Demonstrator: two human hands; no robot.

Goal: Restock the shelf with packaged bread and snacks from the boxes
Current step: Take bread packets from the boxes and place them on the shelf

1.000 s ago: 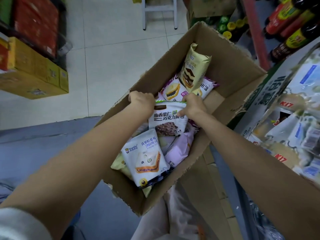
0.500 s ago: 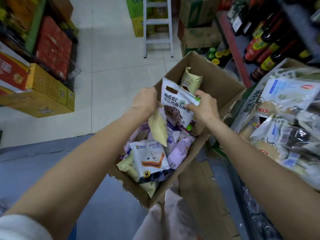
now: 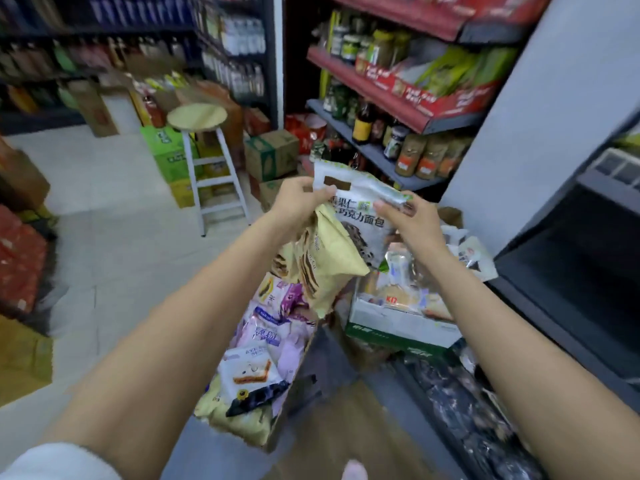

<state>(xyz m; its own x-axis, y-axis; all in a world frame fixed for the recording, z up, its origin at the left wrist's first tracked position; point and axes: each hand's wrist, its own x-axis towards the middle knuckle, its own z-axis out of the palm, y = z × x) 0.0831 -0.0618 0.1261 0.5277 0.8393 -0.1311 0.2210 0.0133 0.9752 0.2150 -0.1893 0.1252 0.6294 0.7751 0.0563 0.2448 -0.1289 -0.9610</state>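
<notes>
1. Head view: your left hand (image 3: 300, 199) pinches the top left corner of a white chocolate bread packet (image 3: 360, 216), and a tan snack bag (image 3: 329, 258) hangs from that same grip, overlapping the packet's lower left.
2. Your right hand (image 3: 407, 220) grasps the white packet at its right edge, thumb on the front, so both hands hold it up in front of you.
3. Below your hands, the open box of packets (image 3: 263, 344) shows purple, white and yellow wrappers packed together; its cardboard edges are blurred.
4. Just to the right of it sits a white and green carton (image 3: 398, 327) filled with clear-wrapped bread.
5. A dark lower shelf (image 3: 571, 271) lies at your right, beneath a pale panel.
6. Behind the packets stand red-edged shelves of jars and bottles (image 3: 391, 98).
7. A white stool with a round tan seat (image 3: 204, 150) stands on the tiled floor at left, beside stacked cartons.
</notes>
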